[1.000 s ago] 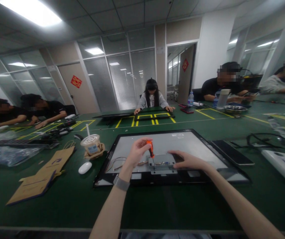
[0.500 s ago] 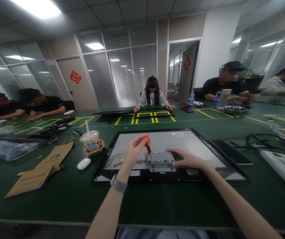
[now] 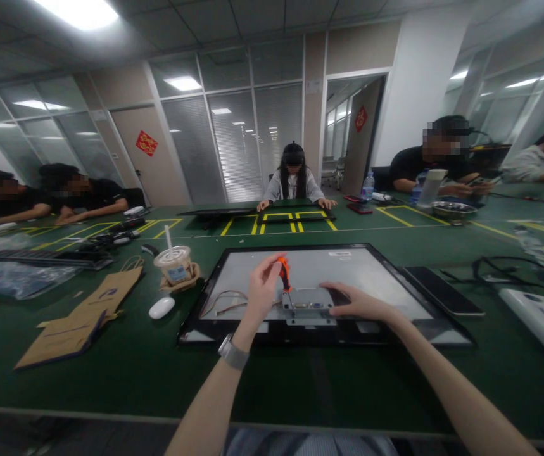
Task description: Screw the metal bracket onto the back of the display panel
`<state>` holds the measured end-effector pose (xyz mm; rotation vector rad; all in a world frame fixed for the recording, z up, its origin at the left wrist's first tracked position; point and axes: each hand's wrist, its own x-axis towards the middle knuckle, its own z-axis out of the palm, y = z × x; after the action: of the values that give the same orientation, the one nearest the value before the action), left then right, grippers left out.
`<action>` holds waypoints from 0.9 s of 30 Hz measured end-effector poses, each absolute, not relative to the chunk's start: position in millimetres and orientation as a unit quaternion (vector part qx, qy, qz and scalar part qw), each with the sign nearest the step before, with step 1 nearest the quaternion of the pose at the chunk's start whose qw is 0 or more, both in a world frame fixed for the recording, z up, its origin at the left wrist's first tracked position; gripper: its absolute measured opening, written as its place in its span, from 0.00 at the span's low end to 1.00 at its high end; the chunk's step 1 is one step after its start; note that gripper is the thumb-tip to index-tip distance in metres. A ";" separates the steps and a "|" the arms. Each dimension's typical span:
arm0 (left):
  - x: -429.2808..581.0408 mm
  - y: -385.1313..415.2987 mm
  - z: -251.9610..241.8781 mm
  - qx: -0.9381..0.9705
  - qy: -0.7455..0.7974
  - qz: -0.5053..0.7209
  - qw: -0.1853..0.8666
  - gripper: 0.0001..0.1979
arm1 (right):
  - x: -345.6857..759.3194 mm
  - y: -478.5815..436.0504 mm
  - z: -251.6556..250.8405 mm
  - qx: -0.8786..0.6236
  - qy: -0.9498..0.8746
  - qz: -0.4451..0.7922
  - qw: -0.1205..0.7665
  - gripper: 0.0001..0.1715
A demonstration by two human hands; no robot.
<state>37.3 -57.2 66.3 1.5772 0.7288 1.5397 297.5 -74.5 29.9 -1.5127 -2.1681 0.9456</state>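
Note:
In front of me lies a monitor panel [image 3: 371,278] with a black frame and its grey back facing up. Near its front edge sits a small metal box [image 3: 310,310] with ports along the side facing me. My left hand [image 3: 263,284] grips an orange and black screwdriver [image 3: 284,272], held nearly upright with its tip at the box's left end. My right hand [image 3: 360,303] holds the box's right end, thumb at the front and fingers behind. Thin cables [image 3: 228,303] run from the box's left side over the panel.
Left of the panel are a drink cup [image 3: 174,265], a white mouse-shaped case [image 3: 161,308] and a brown paper bag [image 3: 82,316]. To the right lie a dark phone-like slab [image 3: 442,290], a white device [image 3: 540,323] and black cables [image 3: 494,269]. Several people sit around the green table.
My left hand has turned slightly and shifted a little right, with the screwdriver more upright. The right hand stays on the metal box. The whole view has moved slightly.

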 end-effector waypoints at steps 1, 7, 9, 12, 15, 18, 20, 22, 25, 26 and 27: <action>37.9 -58.2 66.2 0.630 0.294 0.609 0.383 0.13 | 298.0 -73.9 28.9 -0.529 -0.762 0.333 0.169 0.50; 38.0 -59.7 67.3 0.620 0.323 0.636 0.327 0.07 | 301.8 -69.3 20.5 -0.512 -0.772 0.328 0.186 0.48; 37.5 -59.9 67.8 0.617 0.325 0.637 0.326 0.07 | 302.3 -68.6 19.3 -0.515 -0.771 0.327 0.185 0.48; 37.2 -60.8 67.9 0.629 0.322 0.629 0.325 0.06 | 302.7 -68.4 19.1 -0.516 -0.771 0.327 0.179 0.48; 38.0 -60.9 66.2 0.637 0.298 0.607 0.370 0.10 | 302.8 -68.7 19.8 -0.513 -0.773 0.325 0.180 0.48; 39.2 -60.6 64.7 0.618 0.254 0.598 0.443 0.13 | 302.3 -69.3 20.6 -0.514 -0.774 0.321 0.182 0.48; 39.6 -61.0 65.4 0.622 0.254 0.600 0.435 0.12 | 301.9 -69.7 21.0 -0.515 -0.774 0.320 0.182 0.47; 39.1 -61.9 67.4 0.638 0.277 0.606 0.386 0.10 | 301.5 -70.1 21.2 -0.516 -0.772 0.322 0.184 0.47; 37.2 -62.3 69.5 0.649 0.301 0.613 0.335 0.08 | 301.3 -70.7 21.4 -0.518 -0.768 0.326 0.186 0.48; 36.5 -61.8 69.4 0.649 0.304 0.610 0.337 0.09 | 301.3 -70.9 21.5 -0.519 -0.768 0.327 0.185 0.49; 36.0 -61.0 68.7 0.648 0.303 0.607 0.348 0.10 | 301.2 -71.0 21.7 -0.519 -0.768 0.326 0.184 0.49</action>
<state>36.0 -61.0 68.7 1.6796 0.7849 1.5727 301.2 -71.0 21.7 -1.4634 -2.1658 0.9205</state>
